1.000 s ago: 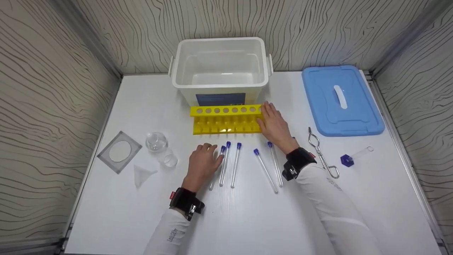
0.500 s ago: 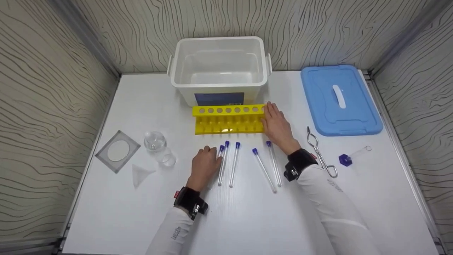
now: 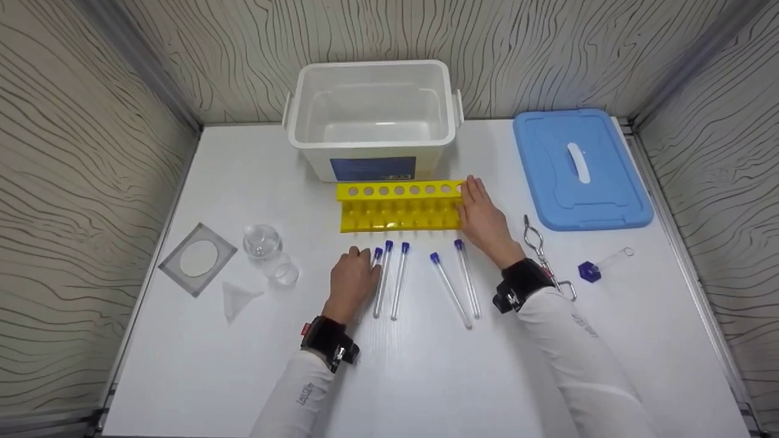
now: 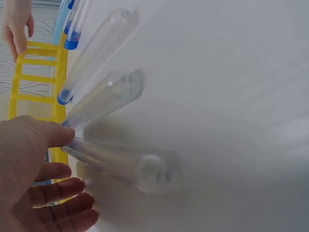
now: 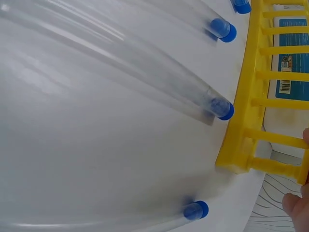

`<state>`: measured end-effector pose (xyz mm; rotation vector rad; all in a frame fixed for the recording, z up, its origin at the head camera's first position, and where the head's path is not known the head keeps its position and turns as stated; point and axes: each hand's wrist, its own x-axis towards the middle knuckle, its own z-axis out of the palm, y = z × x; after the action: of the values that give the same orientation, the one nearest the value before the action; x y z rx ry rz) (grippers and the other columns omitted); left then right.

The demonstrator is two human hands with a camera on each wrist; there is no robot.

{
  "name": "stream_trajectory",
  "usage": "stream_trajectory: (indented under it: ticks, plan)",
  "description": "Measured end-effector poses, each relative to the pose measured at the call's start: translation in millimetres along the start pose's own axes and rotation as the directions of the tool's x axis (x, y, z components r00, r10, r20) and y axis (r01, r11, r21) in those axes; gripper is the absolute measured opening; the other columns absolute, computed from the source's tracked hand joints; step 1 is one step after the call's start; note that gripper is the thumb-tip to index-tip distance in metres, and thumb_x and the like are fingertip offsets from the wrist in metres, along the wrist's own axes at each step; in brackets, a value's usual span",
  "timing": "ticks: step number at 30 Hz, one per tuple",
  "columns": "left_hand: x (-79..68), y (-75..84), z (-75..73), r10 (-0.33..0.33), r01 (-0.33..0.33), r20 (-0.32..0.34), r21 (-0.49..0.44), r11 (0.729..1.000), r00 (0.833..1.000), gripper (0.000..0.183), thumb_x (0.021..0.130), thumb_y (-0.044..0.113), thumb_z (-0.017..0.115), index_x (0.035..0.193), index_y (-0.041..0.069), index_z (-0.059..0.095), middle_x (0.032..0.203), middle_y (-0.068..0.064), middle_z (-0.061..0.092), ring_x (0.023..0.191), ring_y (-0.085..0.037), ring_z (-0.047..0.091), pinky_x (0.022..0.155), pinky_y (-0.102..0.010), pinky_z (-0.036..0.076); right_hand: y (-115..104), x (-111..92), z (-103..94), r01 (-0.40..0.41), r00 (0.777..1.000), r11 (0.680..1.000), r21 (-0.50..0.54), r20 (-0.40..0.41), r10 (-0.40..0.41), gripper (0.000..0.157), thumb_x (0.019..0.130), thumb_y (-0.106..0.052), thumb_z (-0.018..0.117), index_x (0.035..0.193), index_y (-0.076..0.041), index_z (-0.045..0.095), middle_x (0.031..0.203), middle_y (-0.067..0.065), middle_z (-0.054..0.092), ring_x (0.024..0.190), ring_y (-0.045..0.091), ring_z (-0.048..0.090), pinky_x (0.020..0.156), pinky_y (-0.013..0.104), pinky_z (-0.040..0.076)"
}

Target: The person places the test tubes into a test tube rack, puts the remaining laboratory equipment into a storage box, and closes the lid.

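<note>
My right hand (image 3: 487,222) grips the right end of a yellow test tube rack (image 3: 401,216), fingers over its top rail and thumb at the front. The rack's round holes hold nothing. In front of it my left hand (image 3: 352,280) pinches the leftmost blue-capped test tube (image 4: 120,162) near its cap; in the left wrist view the thumb covers part of the cap and the rounded end points toward the camera. Close on the right lie two more capped test tubes (image 3: 398,286), with another pair (image 3: 451,292) nearer the right wrist.
Behind the rack stands a white bin (image 3: 372,146), with its blue lid (image 3: 584,194) at the right. Metal tongs (image 3: 534,237) and a purple-based tube (image 3: 590,272) lie below the lid. At the left are a gauze mat (image 3: 176,264), glass flask (image 3: 263,242), small beaker (image 3: 284,274) and funnel (image 3: 236,301).
The rack has slid slightly right with my right hand. My left hand has closed in on the leftmost test tube, whose lower end has gone behind the hand in the head view.
</note>
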<state>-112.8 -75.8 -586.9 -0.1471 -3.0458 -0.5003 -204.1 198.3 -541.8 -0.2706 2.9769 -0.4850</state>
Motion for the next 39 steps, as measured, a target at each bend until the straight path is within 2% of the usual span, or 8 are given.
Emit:
stream_trajectory:
  ticks: [6,18,26,33,39]
  plan:
    - [2.4,0.9,-1.7,-0.032,0.034,0.049,-0.03,0.999,0.998,0.03,0.092,0.026,0.066,0.107,0.001,0.071,0.093,-0.015,0.065,0.076,-0.029,0.063,0.063,-0.042,0.053,2,-1,0.5,0.004,1.0,1.0,0.004,-0.016,-0.004,0.06,0.106,-0.028,0.037,0.157,0.0,0.018,0.167,0.018,0.013,0.156,0.033,0.014,0.124,0.048,0.025]
    - [6.0,2.1,-1.6,-0.031,0.038,0.091,-0.077,0.996,0.995,0.028,0.092,0.021,0.066,0.108,-0.001,0.07,0.089,-0.016,0.067,0.073,-0.032,0.067,0.063,-0.044,0.056,11,-7,-2.3,0.011,1.0,0.999,0.038,-0.008,-0.011,0.06,0.107,-0.027,0.037,0.156,0.002,0.017,0.167,0.019,0.009,0.156,0.034,0.011,0.126,0.049,0.02]
    - [5.1,1.1,-2.6,-0.022,0.03,0.08,-0.103,0.994,0.997,0.024,0.091,0.015,0.066,0.106,-0.003,0.071,0.088,-0.017,0.068,0.074,-0.033,0.068,0.064,-0.045,0.056,18,-12,-2.0,0.031,0.999,0.998,0.057,-0.04,-0.029,0.058,0.107,-0.026,0.037,0.155,0.003,0.021,0.166,0.02,0.012,0.155,0.035,0.013,0.125,0.05,0.022]
    - [1.0,-4.2,-5.4,-0.026,0.031,0.052,-0.106,0.994,0.998,0.025,0.091,0.013,0.063,0.111,0.0,0.07,0.091,-0.016,0.07,0.075,-0.033,0.069,0.064,-0.045,0.056,19,-17,-0.2,0.041,0.997,0.997,0.069,-0.072,-0.036,0.057,0.106,-0.022,0.039,0.154,0.005,0.024,0.165,0.022,0.017,0.154,0.038,0.017,0.121,0.053,0.028]
    - [0.3,-7.4,-15.5,-0.04,0.042,0.017,-0.134,0.99,0.999,0.029,0.093,0.014,0.062,0.119,0.002,0.067,0.098,-0.016,0.07,0.078,-0.034,0.069,0.068,-0.046,0.057,19,-17,-1.4,0.037,0.998,0.998,0.06,-0.06,-0.033,0.057,0.106,-0.021,0.039,0.153,0.006,0.024,0.164,0.024,0.016,0.154,0.039,0.016,0.125,0.053,0.019]
